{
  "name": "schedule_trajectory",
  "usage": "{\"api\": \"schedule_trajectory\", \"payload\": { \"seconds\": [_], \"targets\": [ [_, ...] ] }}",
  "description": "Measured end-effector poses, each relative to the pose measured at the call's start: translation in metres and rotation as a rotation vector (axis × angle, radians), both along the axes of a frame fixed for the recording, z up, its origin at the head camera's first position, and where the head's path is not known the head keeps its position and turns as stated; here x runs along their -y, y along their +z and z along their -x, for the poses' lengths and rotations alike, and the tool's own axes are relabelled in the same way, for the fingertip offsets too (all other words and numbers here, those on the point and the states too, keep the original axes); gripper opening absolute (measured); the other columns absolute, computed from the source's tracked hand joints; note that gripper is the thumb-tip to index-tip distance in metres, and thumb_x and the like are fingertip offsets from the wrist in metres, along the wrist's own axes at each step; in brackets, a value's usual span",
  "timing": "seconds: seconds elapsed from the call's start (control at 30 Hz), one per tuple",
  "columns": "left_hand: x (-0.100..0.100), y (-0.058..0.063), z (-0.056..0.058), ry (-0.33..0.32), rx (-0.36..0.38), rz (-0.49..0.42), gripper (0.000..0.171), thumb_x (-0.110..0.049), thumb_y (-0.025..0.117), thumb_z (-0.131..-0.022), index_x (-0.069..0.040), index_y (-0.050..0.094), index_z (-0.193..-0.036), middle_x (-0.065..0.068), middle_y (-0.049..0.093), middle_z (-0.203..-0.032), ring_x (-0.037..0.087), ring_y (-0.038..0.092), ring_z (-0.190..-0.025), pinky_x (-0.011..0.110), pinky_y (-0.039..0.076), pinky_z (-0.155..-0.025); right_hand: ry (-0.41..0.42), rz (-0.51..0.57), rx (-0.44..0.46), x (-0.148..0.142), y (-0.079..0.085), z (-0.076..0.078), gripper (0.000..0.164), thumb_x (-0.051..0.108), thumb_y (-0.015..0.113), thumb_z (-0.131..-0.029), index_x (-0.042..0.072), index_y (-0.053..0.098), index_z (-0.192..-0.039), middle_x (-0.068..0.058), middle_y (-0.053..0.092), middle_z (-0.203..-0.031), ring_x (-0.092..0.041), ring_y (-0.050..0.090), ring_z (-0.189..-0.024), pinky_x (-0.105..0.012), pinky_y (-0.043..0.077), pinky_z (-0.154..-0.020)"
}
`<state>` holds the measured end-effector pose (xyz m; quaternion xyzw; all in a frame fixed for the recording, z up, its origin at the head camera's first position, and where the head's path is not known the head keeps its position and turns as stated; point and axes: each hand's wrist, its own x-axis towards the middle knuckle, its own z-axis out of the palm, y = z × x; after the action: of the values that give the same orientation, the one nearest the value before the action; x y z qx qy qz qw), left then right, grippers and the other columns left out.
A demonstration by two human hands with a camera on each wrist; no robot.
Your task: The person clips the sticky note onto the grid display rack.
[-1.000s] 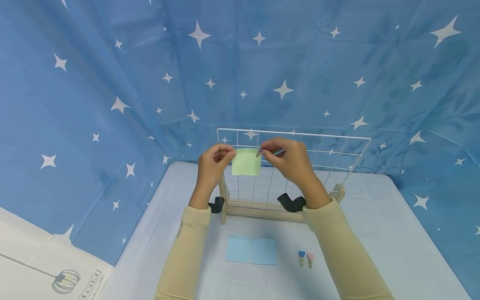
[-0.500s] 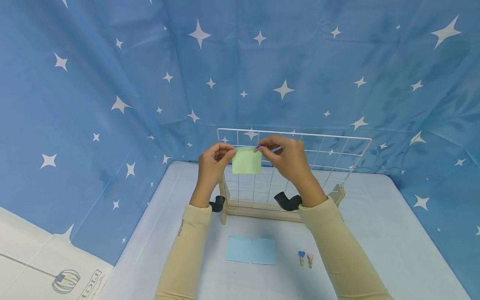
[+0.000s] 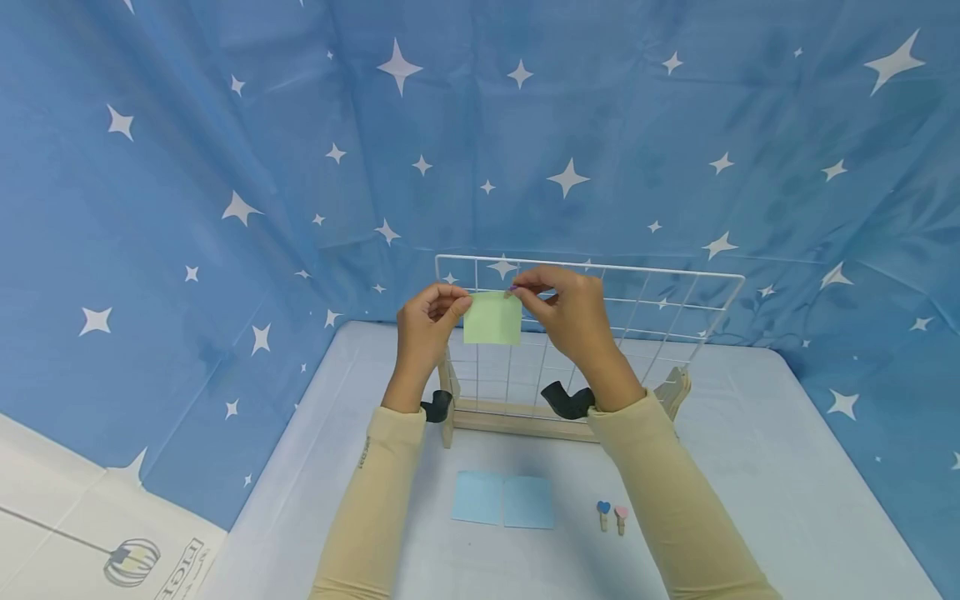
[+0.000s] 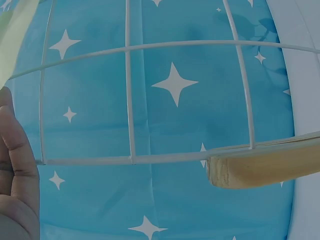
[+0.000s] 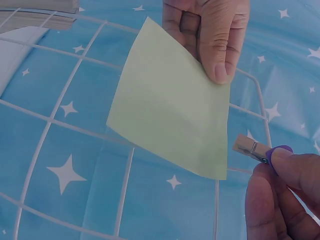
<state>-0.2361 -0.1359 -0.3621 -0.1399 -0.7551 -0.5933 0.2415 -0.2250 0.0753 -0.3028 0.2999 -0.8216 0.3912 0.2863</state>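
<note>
My left hand (image 3: 429, 327) pinches the upper left corner of a pale green paper note (image 3: 492, 318), held up before the white wire grid (image 3: 637, 325). In the right wrist view, the left thumb lies flat on the note (image 5: 172, 105). Between thumb and forefinger my right hand (image 3: 572, 321) grips a small wooden clothespin (image 5: 251, 147) with a purple decoration. Its wooden tip points at the note's edge, with a small gap in the right wrist view. Only the left fingers (image 4: 17, 155) and a sliver of the note show in the left wrist view.
Two light blue paper notes (image 3: 502, 500) lie side by side on the table. To their right are two clothespins with hearts, one blue (image 3: 603, 515) and one pink (image 3: 621, 518). A wooden stand (image 3: 525, 423) supports the grid. Behind hangs a blue star-patterned cloth (image 3: 480, 125).
My right hand has shifted slightly left and up with the clothespin, along the note's top edge. The note has risen a little in the left hand, which stays almost in place.
</note>
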Motion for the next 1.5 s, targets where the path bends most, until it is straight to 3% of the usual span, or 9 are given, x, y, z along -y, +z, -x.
{"api": "schedule_trajectory", "payload": {
  "seconds": [0.17, 0.4, 0.73, 1.0, 1.27, 1.37, 1.5],
  "targets": [
    [-0.001, 0.000, 0.000, -0.004, -0.014, -0.010, 0.020, -0.032, 0.072, -0.093, -0.013, 0.073, -0.100, 0.002, 0.073, -0.092, 0.017, 0.066, -0.083, 0.032, 0.054, -0.075, -0.010, 0.006, -0.033, 0.003, 0.002, -0.001, 0.009, 0.004, 0.072, -0.091, 0.003, 0.077, -0.098, -0.008, 0.075, -0.092, -0.020, 0.070, -0.076, -0.038, 0.059, -0.068],
    [-0.001, 0.000, 0.001, -0.009, -0.016, -0.030, 0.019, -0.029, 0.071, -0.093, -0.012, 0.073, -0.100, 0.004, 0.073, -0.092, 0.032, 0.067, -0.084, 0.030, 0.054, -0.072, -0.048, -0.060, -0.067, 0.010, 0.005, 0.000, 0.008, 0.007, 0.074, -0.090, 0.002, 0.078, -0.096, -0.009, 0.075, -0.091, -0.021, 0.071, -0.074, -0.036, 0.059, -0.068],
    [-0.007, -0.001, 0.002, 0.027, -0.057, -0.030, 0.018, -0.029, 0.071, -0.093, -0.011, 0.073, -0.098, 0.003, 0.074, -0.092, 0.014, 0.066, -0.078, 0.030, 0.055, -0.071, -0.089, -0.125, -0.067, 0.019, 0.008, 0.002, 0.009, 0.007, 0.073, -0.091, 0.001, 0.078, -0.095, -0.012, 0.075, -0.090, -0.020, 0.066, -0.066, -0.032, 0.053, -0.059],
    [-0.010, -0.002, 0.004, 0.053, -0.083, -0.021, 0.019, -0.029, 0.071, -0.093, -0.011, 0.073, -0.099, 0.003, 0.074, -0.092, 0.017, 0.066, -0.077, 0.030, 0.053, -0.069, -0.130, -0.200, -0.093, 0.026, 0.014, 0.004, 0.007, 0.004, 0.072, -0.091, 0.000, 0.077, -0.093, -0.013, 0.075, -0.085, -0.022, 0.066, -0.065, -0.032, 0.054, -0.060],
    [-0.012, 0.001, 0.004, 0.058, -0.067, -0.038, 0.018, -0.022, 0.072, -0.092, -0.006, 0.073, -0.100, 0.011, 0.074, -0.094, 0.026, 0.067, -0.079, 0.025, 0.051, -0.069, -0.179, -0.296, -0.047, 0.034, 0.017, 0.003, 0.010, 0.002, 0.069, -0.093, 0.000, 0.077, -0.098, -0.013, 0.075, -0.090, -0.024, 0.070, -0.076, -0.034, 0.057, -0.069],
    [-0.012, 0.001, 0.004, 0.060, -0.069, -0.039, 0.019, -0.021, 0.072, -0.092, -0.005, 0.073, -0.101, 0.013, 0.074, -0.095, 0.028, 0.068, -0.080, 0.028, 0.052, -0.070, -0.199, -0.297, -0.080, 0.034, 0.015, 0.003, 0.010, 0.003, 0.071, -0.092, 0.000, 0.077, -0.098, -0.013, 0.075, -0.091, -0.025, 0.071, -0.077, -0.034, 0.058, -0.069],
    [-0.012, 0.001, 0.004, 0.064, -0.077, -0.031, 0.019, -0.024, 0.072, -0.093, -0.008, 0.073, -0.101, 0.008, 0.074, -0.094, 0.022, 0.068, -0.081, 0.029, 0.054, -0.073, -0.243, -0.259, -0.159, 0.032, 0.010, 0.003, 0.013, 0.010, 0.074, -0.091, -0.002, 0.071, -0.095, -0.014, 0.074, -0.084, -0.026, 0.069, -0.067, -0.035, 0.056, -0.061]
  ]
}}
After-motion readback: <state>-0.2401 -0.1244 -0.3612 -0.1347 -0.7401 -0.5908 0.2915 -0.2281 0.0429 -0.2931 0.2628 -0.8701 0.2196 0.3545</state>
